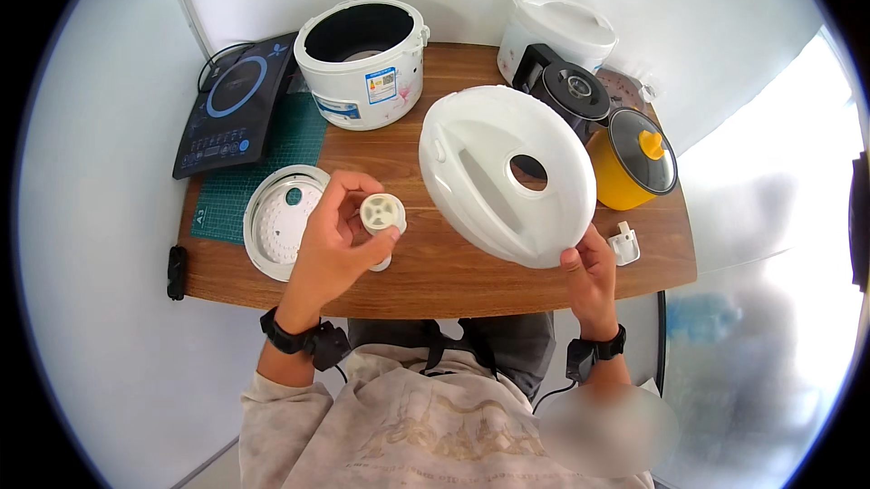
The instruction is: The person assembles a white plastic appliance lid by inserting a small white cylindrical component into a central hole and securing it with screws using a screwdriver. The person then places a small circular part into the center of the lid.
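Observation:
My left hand (337, 233) pinches a small off-white steam valve (381, 213) with a spoked round face, thumb on its lower right side. Just under it, a bit of another white part (382, 263) shows, mostly hidden by my thumb. With my right hand (591, 276) I grip the lower right rim of a white oval rice cooker lid (564, 215), tilted up off the table. A round hole goes through this lid, beside a long recess. Left of my left hand lies a round metal inner lid (263, 253) with small perforations, partly covered by that hand.
At the back stands an open white rice cooker body (362, 99). A black induction cooktop (217, 117) overlaps a green cutting mat (304, 131). On the right are a second white cooker (566, 22), a black kettle (573, 90), a yellow pot (625, 167) and a white clip-like part (625, 245).

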A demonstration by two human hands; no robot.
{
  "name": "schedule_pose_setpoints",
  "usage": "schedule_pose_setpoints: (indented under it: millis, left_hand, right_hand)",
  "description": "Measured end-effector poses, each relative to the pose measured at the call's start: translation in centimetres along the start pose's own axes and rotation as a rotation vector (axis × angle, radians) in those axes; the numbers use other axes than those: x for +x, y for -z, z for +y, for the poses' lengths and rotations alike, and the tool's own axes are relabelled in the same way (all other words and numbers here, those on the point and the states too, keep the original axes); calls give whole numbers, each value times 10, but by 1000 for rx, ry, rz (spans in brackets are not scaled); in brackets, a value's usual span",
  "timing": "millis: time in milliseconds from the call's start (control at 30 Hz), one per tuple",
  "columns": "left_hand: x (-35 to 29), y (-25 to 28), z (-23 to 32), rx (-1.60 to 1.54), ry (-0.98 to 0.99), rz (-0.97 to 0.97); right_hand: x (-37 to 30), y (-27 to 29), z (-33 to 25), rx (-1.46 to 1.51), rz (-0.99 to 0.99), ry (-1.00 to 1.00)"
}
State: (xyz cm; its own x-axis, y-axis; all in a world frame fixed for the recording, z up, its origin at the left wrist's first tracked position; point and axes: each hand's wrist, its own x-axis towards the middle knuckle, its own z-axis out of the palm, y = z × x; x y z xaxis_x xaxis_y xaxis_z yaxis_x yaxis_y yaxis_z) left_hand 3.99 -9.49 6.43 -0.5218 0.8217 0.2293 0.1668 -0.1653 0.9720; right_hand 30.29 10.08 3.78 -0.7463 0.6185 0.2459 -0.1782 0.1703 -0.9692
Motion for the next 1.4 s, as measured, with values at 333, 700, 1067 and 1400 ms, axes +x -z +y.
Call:
schedule_pose_setpoints:
  millis: [333, 700, 1067, 1400]
  left_hand:
    - [13, -38, 34, 486, -378, -81]
    - [26, -61, 33, 634, -444, -86]
    - [32, -70, 32, 629, -540, -70]
    - [32, -76, 27, 650, -517, -48]
  right_hand:
    - [-1, -8, 10, 188, -23, -90]
    - [-4, -9, 10, 201, -37, -72]
    - [-8, -14, 8, 149, -73, -88]
    - [-7, -20, 2, 121, -94, -65]
